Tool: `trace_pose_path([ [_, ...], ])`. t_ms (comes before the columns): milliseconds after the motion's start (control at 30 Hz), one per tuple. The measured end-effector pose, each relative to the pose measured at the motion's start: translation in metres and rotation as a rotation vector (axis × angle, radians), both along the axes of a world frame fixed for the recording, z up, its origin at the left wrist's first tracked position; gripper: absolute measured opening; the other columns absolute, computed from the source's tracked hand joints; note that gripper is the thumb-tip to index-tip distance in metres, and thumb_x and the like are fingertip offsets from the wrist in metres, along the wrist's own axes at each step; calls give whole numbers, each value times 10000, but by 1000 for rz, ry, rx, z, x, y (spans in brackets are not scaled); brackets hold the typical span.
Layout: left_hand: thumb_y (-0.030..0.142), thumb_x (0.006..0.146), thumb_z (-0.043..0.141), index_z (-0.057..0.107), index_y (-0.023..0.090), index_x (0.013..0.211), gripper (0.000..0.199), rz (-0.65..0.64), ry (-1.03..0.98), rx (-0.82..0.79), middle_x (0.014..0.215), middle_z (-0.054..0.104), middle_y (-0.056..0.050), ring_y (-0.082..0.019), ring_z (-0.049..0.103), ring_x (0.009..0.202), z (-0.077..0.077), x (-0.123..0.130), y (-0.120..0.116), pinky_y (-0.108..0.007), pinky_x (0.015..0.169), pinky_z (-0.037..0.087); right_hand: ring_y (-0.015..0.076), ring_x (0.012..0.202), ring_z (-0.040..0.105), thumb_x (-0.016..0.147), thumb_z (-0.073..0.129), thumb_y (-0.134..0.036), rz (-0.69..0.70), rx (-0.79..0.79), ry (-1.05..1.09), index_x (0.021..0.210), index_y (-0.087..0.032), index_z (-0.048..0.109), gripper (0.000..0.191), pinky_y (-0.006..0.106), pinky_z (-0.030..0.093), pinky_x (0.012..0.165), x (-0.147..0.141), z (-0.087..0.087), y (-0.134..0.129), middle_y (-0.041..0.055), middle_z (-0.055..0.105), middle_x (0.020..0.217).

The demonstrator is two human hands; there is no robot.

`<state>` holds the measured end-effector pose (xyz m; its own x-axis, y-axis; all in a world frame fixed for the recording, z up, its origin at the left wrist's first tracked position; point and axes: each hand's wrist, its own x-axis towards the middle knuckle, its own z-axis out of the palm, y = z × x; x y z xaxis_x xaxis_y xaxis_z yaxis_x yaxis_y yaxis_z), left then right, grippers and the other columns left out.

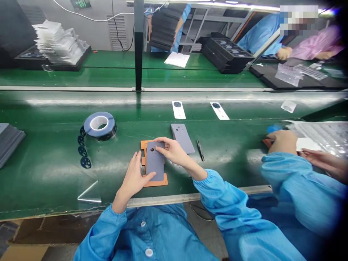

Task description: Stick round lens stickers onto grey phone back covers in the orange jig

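A grey phone back cover point(155, 165) with camera holes near its top lies over an orange fixture point(164, 182) in front of me. My left hand point(134, 176) is on its left side, fingers stretched out and apart, thumb resting on the cover's lower part. With bent fingers, my right hand point(172, 151) grips the cover's upper end beside the holes. Behind that hand rests another grey cover point(183, 137), perhaps a stack. Black tweezers point(200, 150) lie to its right. At left stands a roll of tape point(107, 125), its strip carrying round black stickers point(82, 151).
Two white cards point(178, 113) with dark ovals lie farther back. Grey sheets point(11, 145) are stacked at far left. On my right, a co-worker's hands point(284, 141) work beside plastic-wrapped items point(323, 134). A dark post point(138, 47) rises behind the bench. Black trays point(227, 54) stand beyond.
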<state>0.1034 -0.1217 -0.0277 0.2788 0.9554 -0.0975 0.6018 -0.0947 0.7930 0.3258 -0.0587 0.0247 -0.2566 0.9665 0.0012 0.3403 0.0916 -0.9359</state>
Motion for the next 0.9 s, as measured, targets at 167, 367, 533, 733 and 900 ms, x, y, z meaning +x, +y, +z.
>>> trace_pose_path([
  [167,529,855,690,71,231,1626,1033,-90,113,61,1683,222,-169,-346,79,1578,-7,2,0,-609,1245,177,242,1132,633,881,614,-130,75,232,-305,1343,-211,603,469,424,553,984,-2,-14,-2,106,636,1262],
  [367,525,889,651,-75,254,1624,1068,-150,175,99,1703,146,-159,-332,53,1581,-10,0,0,-608,1239,179,319,1367,475,959,528,-171,81,443,-661,1400,-143,570,444,518,422,1146,-14,-32,-25,190,497,1478],
  [533,460,847,702,-15,278,1631,1078,-269,224,145,1714,74,-144,-348,20,1580,-1,2,16,-636,1229,151,342,1431,433,1018,451,-226,69,443,-801,1439,-118,544,445,553,385,1160,-30,-46,-45,185,513,1514],
  [733,437,731,801,203,281,1609,1073,-315,235,137,1682,247,-128,-378,62,1576,15,6,35,-661,1230,107,356,1453,420,1010,415,-172,-5,372,-779,1447,-130,539,456,590,337,1175,-41,-54,-44,186,476,1549],
  [900,442,717,829,278,283,1580,1036,-306,233,130,1651,329,-127,-385,89,1572,18,9,36,-675,1229,70,359,1429,454,997,423,-157,-1,367,-766,1420,-127,563,447,581,336,1178,-43,-51,-38,193,533,1498],
])
